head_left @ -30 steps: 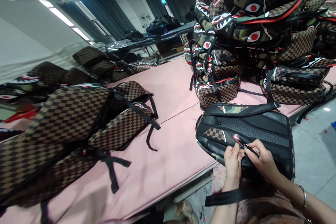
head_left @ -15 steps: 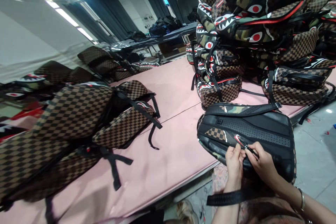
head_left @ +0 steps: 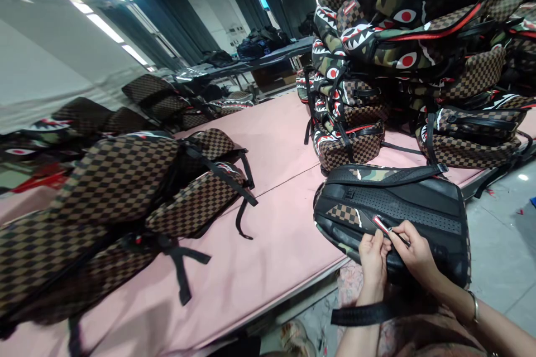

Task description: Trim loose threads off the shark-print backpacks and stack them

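A backpack (head_left: 439, 201) lies back side up at the table's front edge, its black padded panel showing. Across its upper side runs one shoulder strap (head_left: 389, 179); a nearer strap (head_left: 344, 214) has a brown checked patch and leads toward my hands. My left hand (head_left: 374, 261) is closed, fingertips pinched by this nearer strap; exactly what they grip is hidden. Closed beside it, my right hand (head_left: 414, 254) pinches a slim black piece with a red-and-white end (head_left: 381, 225); its kind is unclear. A loose black webbing strap (head_left: 360, 315) crosses my left forearm.
Checked backpacks (head_left: 117, 178) are heaped on the left of the pink table (head_left: 288, 223). Behind my work rises a tall stack of shark-face backpacks (head_left: 410, 39). Tiled floor (head_left: 502, 234) shows at right; more dark bags (head_left: 262, 43) sit on a far table.
The slim piece between my hands has turned a little, and its red-and-white end shows more. My right fingers have shifted slightly up and left. The backpack stays in place.
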`<state>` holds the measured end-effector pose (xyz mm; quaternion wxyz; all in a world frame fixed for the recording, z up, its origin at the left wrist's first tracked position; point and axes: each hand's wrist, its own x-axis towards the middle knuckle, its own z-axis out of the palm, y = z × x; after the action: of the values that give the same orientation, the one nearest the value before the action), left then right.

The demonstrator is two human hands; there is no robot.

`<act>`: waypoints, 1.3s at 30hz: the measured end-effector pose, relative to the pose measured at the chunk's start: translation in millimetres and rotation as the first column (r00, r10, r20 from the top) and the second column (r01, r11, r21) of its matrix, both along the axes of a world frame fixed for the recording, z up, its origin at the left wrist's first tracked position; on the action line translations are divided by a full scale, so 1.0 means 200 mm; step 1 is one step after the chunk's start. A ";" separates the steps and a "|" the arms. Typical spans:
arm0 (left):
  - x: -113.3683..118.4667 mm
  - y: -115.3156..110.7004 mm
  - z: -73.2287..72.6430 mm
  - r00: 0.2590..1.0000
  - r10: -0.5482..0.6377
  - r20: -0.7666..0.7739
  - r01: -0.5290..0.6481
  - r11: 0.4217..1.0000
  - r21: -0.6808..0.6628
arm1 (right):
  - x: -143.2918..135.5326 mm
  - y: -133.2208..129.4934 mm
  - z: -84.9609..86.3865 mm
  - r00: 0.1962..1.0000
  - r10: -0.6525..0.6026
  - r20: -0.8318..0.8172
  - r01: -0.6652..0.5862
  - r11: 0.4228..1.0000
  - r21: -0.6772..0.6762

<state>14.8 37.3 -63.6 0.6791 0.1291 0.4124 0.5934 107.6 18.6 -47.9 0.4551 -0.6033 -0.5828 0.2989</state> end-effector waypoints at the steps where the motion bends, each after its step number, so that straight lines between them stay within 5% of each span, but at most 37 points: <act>1: 0.00 0.00 0.00 1.000 -0.002 0.002 0.002 1.000 0.001 | 0.00 0.00 0.00 1.000 0.005 0.001 -0.005 1.000 0.000; 10: -0.01 -0.01 -0.05 1.000 -0.015 0.027 0.015 1.000 0.011 | 0.03 -0.06 0.07 0.998 -0.001 0.057 0.006 0.995 -0.096; 20: -0.02 -0.02 -0.08 0.999 -0.032 -0.022 0.031 0.999 -0.006 | 0.01 0.00 0.02 0.997 0.020 0.078 -0.014 0.997 -0.079; 26: -0.02 -0.03 -0.09 0.998 -0.042 -0.048 0.042 0.999 -0.004 | -0.02 0.03 0.01 0.983 0.043 -0.178 -0.068 0.988 -0.136; 32: -0.06 -0.08 -0.06 0.994 -0.081 -0.076 0.081 0.997 0.000 | 0.02 0.07 0.10 0.910 0.083 -0.406 -0.157 0.976 -0.153; 36: -0.10 -0.12 -0.05 0.976 -0.085 -0.201 0.091 0.996 0.023 | 0.12 0.10 0.11 0.972 0.137 -0.191 -0.173 0.967 -0.186; 39: -0.12 -0.14 -0.04 0.916 0.033 -0.401 0.009 0.994 0.104 | 0.14 0.13 0.05 0.911 0.305 -0.276 -0.381 0.881 -0.282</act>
<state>-9.1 8.4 -72.0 0.5686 0.2809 0.5124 0.5790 135.6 44.3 -38.7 0.3498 -0.5198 -0.5676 0.5341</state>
